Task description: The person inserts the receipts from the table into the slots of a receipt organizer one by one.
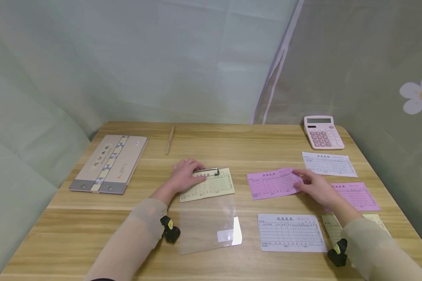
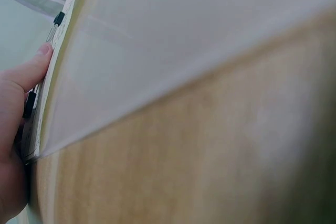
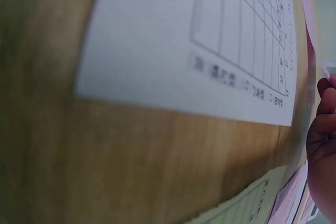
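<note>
My left hand (image 1: pixel 187 176) grips the top of a clear clipboard (image 1: pixel 207 222) at its metal clip (image 1: pixel 207 170), thumb on the near side. A yellow receipt slip (image 1: pixel 214 185) lies at the clip, its upper edge against it. In the left wrist view, the thumb (image 2: pixel 39 64) rests by the clip's black end. My right hand (image 1: pixel 314 186) pinches the right end of a pink receipt slip (image 1: pixel 272 183), lifting that end off the wood. In the right wrist view, the curled fingers (image 3: pixel 326 111) show only at the right edge.
A white slip (image 1: pixel 291 233) lies right of the clipboard. Under and beside my right arm are another pink slip (image 1: pixel 355 196) and a yellow slip (image 1: pixel 332 230). Behind them sit a white slip (image 1: pixel 328 164) and a pink calculator (image 1: pixel 323 132). Leftward are a ledger book (image 1: pixel 109 164) and a pen (image 1: pixel 170 139).
</note>
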A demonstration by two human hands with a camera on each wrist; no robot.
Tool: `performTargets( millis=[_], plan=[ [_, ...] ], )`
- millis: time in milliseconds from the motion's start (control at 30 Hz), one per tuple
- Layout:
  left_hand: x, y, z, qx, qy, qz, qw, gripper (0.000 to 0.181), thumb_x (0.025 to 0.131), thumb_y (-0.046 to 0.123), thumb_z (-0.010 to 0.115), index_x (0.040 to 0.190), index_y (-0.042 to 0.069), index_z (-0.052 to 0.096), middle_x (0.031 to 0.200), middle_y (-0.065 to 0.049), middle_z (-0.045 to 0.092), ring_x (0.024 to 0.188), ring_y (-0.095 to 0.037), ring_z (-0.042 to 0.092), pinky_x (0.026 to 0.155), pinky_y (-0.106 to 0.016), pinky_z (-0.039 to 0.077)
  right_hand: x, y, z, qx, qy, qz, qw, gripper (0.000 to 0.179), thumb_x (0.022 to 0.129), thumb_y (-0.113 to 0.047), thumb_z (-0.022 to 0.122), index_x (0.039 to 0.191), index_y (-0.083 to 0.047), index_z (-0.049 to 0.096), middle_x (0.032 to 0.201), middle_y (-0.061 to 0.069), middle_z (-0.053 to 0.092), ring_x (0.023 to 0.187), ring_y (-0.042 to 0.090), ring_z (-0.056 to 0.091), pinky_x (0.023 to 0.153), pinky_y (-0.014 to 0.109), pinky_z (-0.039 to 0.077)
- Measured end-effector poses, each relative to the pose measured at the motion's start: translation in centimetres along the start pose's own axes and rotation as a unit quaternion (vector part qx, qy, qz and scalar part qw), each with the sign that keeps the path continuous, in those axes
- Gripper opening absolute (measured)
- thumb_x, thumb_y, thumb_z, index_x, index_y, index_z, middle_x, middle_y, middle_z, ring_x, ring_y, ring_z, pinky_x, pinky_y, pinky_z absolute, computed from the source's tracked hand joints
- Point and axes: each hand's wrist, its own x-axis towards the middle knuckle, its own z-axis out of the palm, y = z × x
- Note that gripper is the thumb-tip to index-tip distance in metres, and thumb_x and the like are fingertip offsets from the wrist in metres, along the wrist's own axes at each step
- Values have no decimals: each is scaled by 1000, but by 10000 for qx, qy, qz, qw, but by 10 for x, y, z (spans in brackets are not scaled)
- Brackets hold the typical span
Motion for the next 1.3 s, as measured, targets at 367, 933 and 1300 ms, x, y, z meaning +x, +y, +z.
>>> performTargets(
  millis=[367, 933, 1300],
  plan=[
    [1, 0, 0, -27, 11, 11, 10000, 43, 85, 44, 65, 118, 16, 61, 117, 0, 55, 103, -21, 43, 88, -40, 26, 2, -19, -7, -139, 219, -355, 9990, 54, 90, -29, 62, 138, -10, 44, 115, 15, 56, 98, 28, 55, 79, 38, 45],
    [0, -1, 1, -36, 19, -1, 10000, 43, 85, 44, 64, 118, 17, 62, 116, 0, 55, 103, -21, 43, 88, -41, 26, -2, -68, -7, 1177, 112, -672, 9907, 54, 89, -32, 64, 136, -15, 47, 103, 11, 57, 79, 19, 56, 68, 30, 49],
    [-1, 0, 1, -69, 58, 13, 10000, 44, 84, 44, 65, 118, 16, 61, 115, 0, 55, 102, -21, 44, 88, -41, 27, 12, -70, 52, 1770, -415, -768, 9803, 53, 85, -19, 68, 133, -5, 49, 102, 13, 60, 86, 21, 57, 72, 31, 50]
  ],
)
